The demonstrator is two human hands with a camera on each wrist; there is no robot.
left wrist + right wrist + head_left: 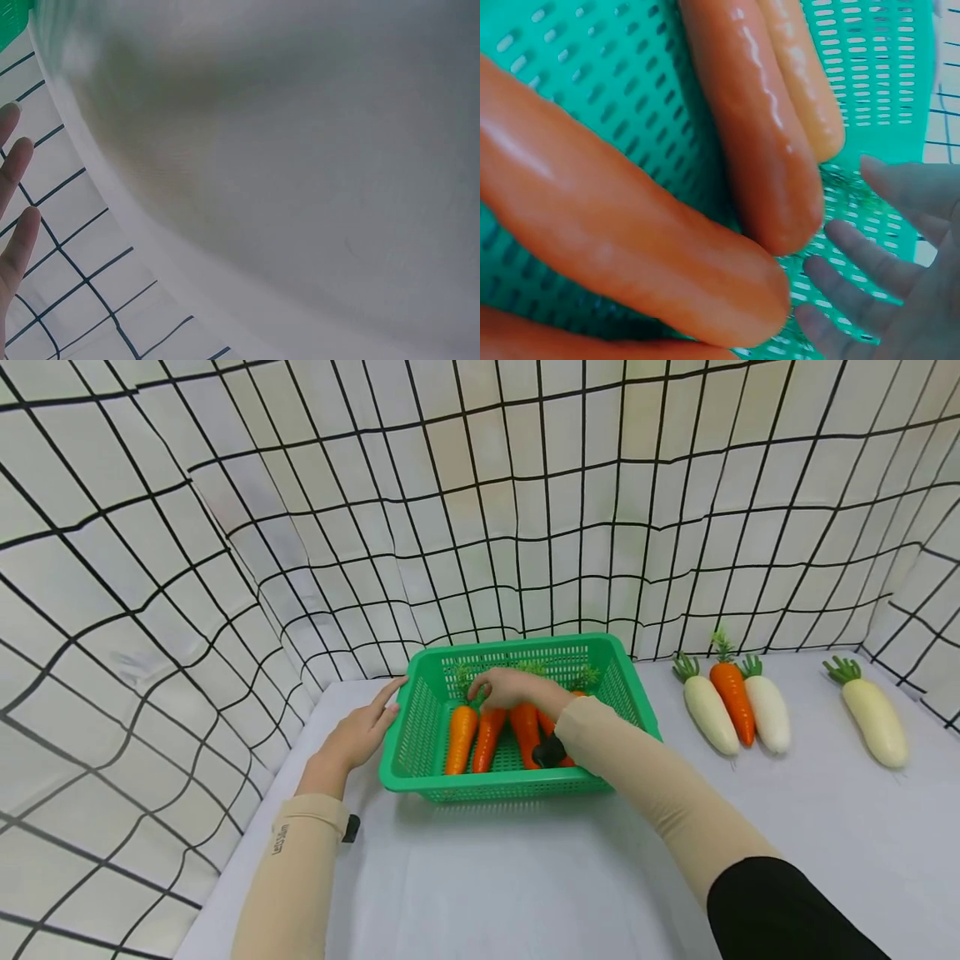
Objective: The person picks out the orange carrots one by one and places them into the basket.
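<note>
My right hand (504, 687) reaches into a green plastic basket (517, 783), over the leafy ends of the carrots lying inside. In the right wrist view its thumb and fingers are spread apart, close to the tops of a red-orange carrot (757, 127) and a lighter orange carrot (806, 82). A larger carrot (622, 217) lies nearer that camera. At the basket's left rim, my left hand (358, 735) has its fingers extended against the outside; in the left wrist view only a few of its fingertips (19, 232) show at the edge.
Right of the basket, a carrot (733, 697) lies between two white radishes, one radish (708, 714) on its left. Another white radish (873, 718) lies farther right. A black grid net (525, 539) before white cloth surrounds the white table (510, 877) behind and at the sides.
</note>
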